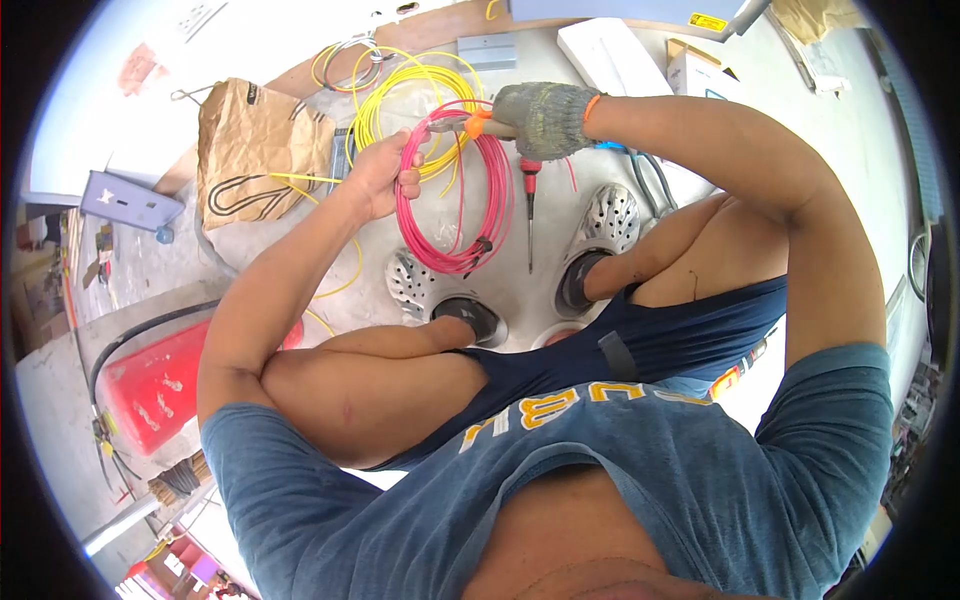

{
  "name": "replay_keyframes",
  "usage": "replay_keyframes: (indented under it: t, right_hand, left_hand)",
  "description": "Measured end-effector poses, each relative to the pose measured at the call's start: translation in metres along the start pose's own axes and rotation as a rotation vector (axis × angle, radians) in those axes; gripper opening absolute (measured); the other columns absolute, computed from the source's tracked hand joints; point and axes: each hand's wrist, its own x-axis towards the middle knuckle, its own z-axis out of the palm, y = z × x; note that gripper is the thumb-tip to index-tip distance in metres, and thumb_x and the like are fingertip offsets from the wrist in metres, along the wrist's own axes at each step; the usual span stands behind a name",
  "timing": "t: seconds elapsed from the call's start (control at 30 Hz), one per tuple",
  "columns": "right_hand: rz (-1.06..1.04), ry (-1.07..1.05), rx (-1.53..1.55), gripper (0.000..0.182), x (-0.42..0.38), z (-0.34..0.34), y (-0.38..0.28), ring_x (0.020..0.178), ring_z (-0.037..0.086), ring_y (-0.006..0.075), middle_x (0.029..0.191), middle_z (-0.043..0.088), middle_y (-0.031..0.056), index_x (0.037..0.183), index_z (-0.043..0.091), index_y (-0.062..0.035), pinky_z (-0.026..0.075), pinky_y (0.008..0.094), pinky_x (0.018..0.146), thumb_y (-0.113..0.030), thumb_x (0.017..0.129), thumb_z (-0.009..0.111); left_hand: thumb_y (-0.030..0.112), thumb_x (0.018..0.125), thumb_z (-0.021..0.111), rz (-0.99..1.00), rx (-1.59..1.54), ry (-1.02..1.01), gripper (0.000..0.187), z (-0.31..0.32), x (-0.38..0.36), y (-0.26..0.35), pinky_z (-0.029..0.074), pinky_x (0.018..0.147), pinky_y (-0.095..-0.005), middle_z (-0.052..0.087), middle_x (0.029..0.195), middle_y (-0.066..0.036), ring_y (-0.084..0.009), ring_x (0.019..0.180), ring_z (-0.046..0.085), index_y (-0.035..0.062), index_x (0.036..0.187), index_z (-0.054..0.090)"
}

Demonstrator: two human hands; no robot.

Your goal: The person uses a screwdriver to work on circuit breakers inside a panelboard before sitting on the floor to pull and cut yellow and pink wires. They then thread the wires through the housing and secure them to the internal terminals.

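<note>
My left hand (383, 176), bare, is closed around the left side of a coil of pinkish-red wire (497, 200), which hangs above the floor between my feet. A dark tie (482, 246) binds the coil near its bottom. My right hand (540, 120) wears a grey work glove and grips pliers (477, 124) with orange on the handles. Their metal jaws point left and meet the top of the red coil, right by the left fingers. Behind it lies a coil of yellow wire (372, 107), partly hidden by the red one.
A red-handled screwdriver (530, 205) lies between my feet. Brown paper bag (255, 140) and purple-grey box (130, 200) are at left, above a red container (160, 385). White boxes (612, 60) stand at the back right. A grey block (487, 52) sits behind the yellow coil.
</note>
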Motion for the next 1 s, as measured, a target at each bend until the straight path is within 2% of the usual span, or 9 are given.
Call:
replay_keyframes:
  t: [0.1, 0.17, 0.3, 0.4, 0.47, 0.7, 0.8, 0.87, 1.0]
  right_hand:
    - [-0.073, 0.113, 0.099, 0.041, 0.002, 0.011, 0.015, 0.103, 0.059, 0.0369, 0.111, 0.059, 0.0228, 0.113, 0.060, -0.0043, 0.048, 0.0426, 0.087, -0.011, 0.072, 0.063]
    - [-0.264, 0.069, -0.062, 0.066, 0.004, 0.010, 0.025, 0.112, 0.053, 0.0378, 0.119, 0.051, 0.0230, 0.137, 0.043, -0.0099, 0.045, 0.0425, 0.095, -0.012, 0.073, 0.057]
    - [-0.216, -0.023, 0.023, 0.069, 0.001, 0.009, 0.024, 0.115, 0.051, 0.0388, 0.126, 0.048, 0.0231, 0.138, 0.042, -0.0110, 0.044, 0.0417, 0.097, -0.011, 0.071, 0.061]
    - [-0.241, 0.197, -0.046, 0.070, 0.004, 0.018, 0.019, 0.119, 0.049, 0.0387, 0.132, 0.047, 0.0225, 0.136, 0.043, -0.0131, 0.043, 0.0402, 0.100, -0.013, 0.070, 0.066]
    - [-0.170, 0.137, -0.048, 0.064, -0.002, 0.006, 0.014, 0.123, 0.048, 0.0373, 0.138, 0.046, 0.0195, 0.131, 0.053, -0.0128, 0.043, 0.0421, 0.102, -0.003, 0.069, 0.064]
    - [-0.307, 0.219, 0.028, 0.058, -0.003, 0.015, 0.020, 0.112, 0.055, 0.0366, 0.134, 0.050, 0.0172, 0.128, 0.056, -0.0131, 0.046, 0.0415, 0.098, -0.002, 0.072, 0.063]
    - [-0.203, 0.170, 0.186, 0.050, 0.001, 0.022, 0.019, 0.107, 0.058, 0.0354, 0.128, 0.054, 0.0171, 0.123, 0.059, -0.0101, 0.048, 0.0408, 0.093, -0.004, 0.074, 0.061]
    - [-0.060, -0.033, 0.183, 0.042, 0.007, 0.021, 0.021, 0.107, 0.058, 0.0343, 0.120, 0.058, 0.0167, 0.118, 0.061, -0.0077, 0.050, 0.0413, 0.089, -0.005, 0.076, 0.061]
    - [0.022, -0.163, 0.032, 0.038, -0.007, -0.015, -0.007, 0.104, 0.059, 0.0338, 0.115, 0.059, 0.0151, 0.115, 0.061, -0.0065, 0.050, 0.0424, 0.087, -0.007, 0.076, 0.063]
  left_hand:
    - [0.032, 0.104, 0.036, -0.016, 0.015, 0.009, 0.029, 0.000, -0.002, 0.002, 0.030, 0.039, -0.0219, 0.048, 0.069, 0.005, -0.0043, 0.044, 0.033, 0.0127, 0.117, 0.054]
    - [0.033, 0.104, 0.037, -0.022, 0.091, -0.033, 0.029, 0.000, -0.003, 0.002, 0.029, 0.038, -0.0221, 0.049, 0.070, 0.005, -0.0046, 0.043, 0.033, 0.0122, 0.115, 0.054]
    - [0.032, 0.104, 0.035, -0.021, 0.156, -0.041, 0.025, -0.001, -0.007, 0.003, 0.030, 0.038, -0.0229, 0.045, 0.070, 0.003, -0.0056, 0.044, 0.034, 0.0131, 0.107, 0.052]
    - [0.033, 0.104, 0.037, 0.003, 0.106, -0.010, 0.026, -0.004, -0.007, 0.002, 0.030, 0.037, -0.0235, 0.044, 0.068, 0.003, -0.0059, 0.042, 0.034, 0.0119, 0.100, 0.052]
    - [0.035, 0.103, 0.038, -0.021, 0.160, -0.004, 0.030, -0.009, -0.005, 0.001, 0.029, 0.037, -0.0236, 0.044, 0.066, 0.003, -0.0059, 0.042, 0.035, 0.0104, 0.093, 0.053]
    - [0.036, 0.103, 0.037, -0.096, 0.293, -0.133, 0.034, -0.018, -0.009, 0.008, 0.029, 0.038, -0.0233, 0.044, 0.066, 0.003, -0.0056, 0.043, 0.036, 0.0095, 0.088, 0.054]
    - [0.034, 0.103, 0.038, -0.076, 0.249, -0.120, 0.032, -0.010, -0.014, 0.006, 0.030, 0.038, -0.0233, 0.045, 0.066, 0.002, -0.0059, 0.044, 0.038, 0.0096, 0.090, 0.055]
    - [0.032, 0.103, 0.038, -0.029, 0.267, -0.020, 0.030, -0.001, -0.019, 0.006, 0.032, 0.039, -0.0234, 0.045, 0.067, 0.002, -0.0068, 0.044, 0.039, 0.0097, 0.093, 0.056]
    - [0.029, 0.103, 0.038, 0.022, 0.254, -0.036, 0.028, -0.006, -0.009, -0.005, 0.034, 0.039, -0.0236, 0.047, 0.067, 0.001, -0.0078, 0.044, 0.040, 0.0101, 0.095, 0.057]
